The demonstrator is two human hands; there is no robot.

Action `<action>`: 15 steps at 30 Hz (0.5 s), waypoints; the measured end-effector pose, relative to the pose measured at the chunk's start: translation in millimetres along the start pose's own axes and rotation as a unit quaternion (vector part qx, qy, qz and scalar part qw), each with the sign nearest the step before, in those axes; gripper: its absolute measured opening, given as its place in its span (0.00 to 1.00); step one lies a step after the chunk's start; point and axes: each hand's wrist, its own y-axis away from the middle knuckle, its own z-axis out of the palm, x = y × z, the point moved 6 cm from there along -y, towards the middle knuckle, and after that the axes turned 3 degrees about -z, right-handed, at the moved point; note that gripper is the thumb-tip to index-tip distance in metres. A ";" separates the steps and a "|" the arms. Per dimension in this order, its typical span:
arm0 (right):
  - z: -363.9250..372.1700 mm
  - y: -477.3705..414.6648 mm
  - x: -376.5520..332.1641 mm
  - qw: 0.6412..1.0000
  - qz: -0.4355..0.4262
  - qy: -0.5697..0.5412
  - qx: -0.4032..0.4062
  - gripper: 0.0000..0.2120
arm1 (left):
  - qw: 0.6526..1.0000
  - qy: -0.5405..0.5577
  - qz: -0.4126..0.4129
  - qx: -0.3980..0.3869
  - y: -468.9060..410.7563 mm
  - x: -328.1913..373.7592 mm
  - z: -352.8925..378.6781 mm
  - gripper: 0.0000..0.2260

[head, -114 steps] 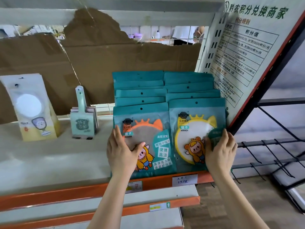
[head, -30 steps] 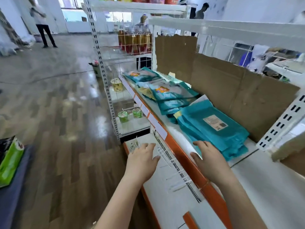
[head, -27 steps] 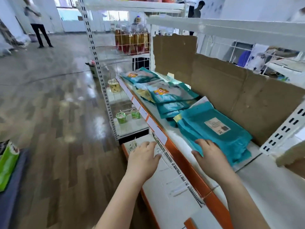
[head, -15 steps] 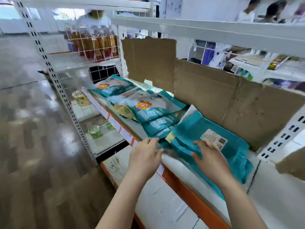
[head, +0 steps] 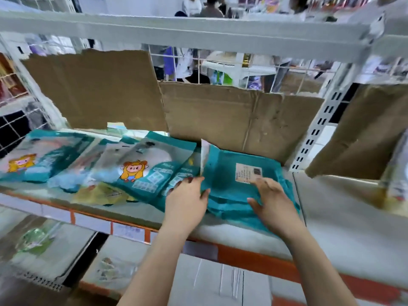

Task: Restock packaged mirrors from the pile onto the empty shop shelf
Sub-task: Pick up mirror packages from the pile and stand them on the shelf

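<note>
- The left hand (head: 187, 199) lies flat with its fingers spread, fingertips pressing the left edge of the teal stack (head: 240, 186); it closes on nothing.
- The right hand (head: 270, 200) lies over the front right of the same stack, fingers slightly curled. The picture is smeared, so I cannot tell whether it pinches a packet or only rests on top.
- The mirror packets are flat, thin pouches of glossy plastic film, slippery against each other. If the hands lift from the edges only, the lower ones probably slide out and fan across the shelf (head: 344, 219).
- The stack sits near the orange front rail (head: 254, 257). A pull towards the body may carry loose packets over the lip and down to the lower shelf (head: 216, 281).
- Each pouch likely holds a round mirror, stiff and breakable, so a fall risks a crack inside unbroken film.
- The top packet lies face down, plain teal with a white label (head: 248, 172). A pale card (head: 204, 155) stands up at the stack's left corner and may snag or bend.
- To the left lies the loose pile (head: 141, 171), face up, overlapping and skewed, with cartoon print and clear windows. A sideways sweep of the left hand may drag these along.
- Behind stands torn brown cardboard (head: 220, 115), rough-edged and leaning against the wire grid (head: 209, 69); a push backward might tip it.
</note>
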 end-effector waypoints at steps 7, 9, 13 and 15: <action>2.2 -13.3 8.5 0.999 0.009 0.004 0.034 0.40 | 0.999 -0.001 0.028 -0.023 -27.8 15.6 8.9 0.16; 7.7 -20.5 7.1 1.000 -0.012 0.011 0.019 0.45 | 0.999 -0.005 0.028 -0.037 -33.0 18.7 13.9 0.16; 29.8 -30.3 9.2 0.997 -0.028 0.025 -0.070 0.49 | 0.999 -0.007 0.028 -0.042 -43.8 21.3 19.7 0.16; 38.2 -30.2 12.5 0.995 -0.021 0.029 -0.095 0.48 | 0.999 -0.006 0.027 -0.041 -47.2 22.7 20.6 0.16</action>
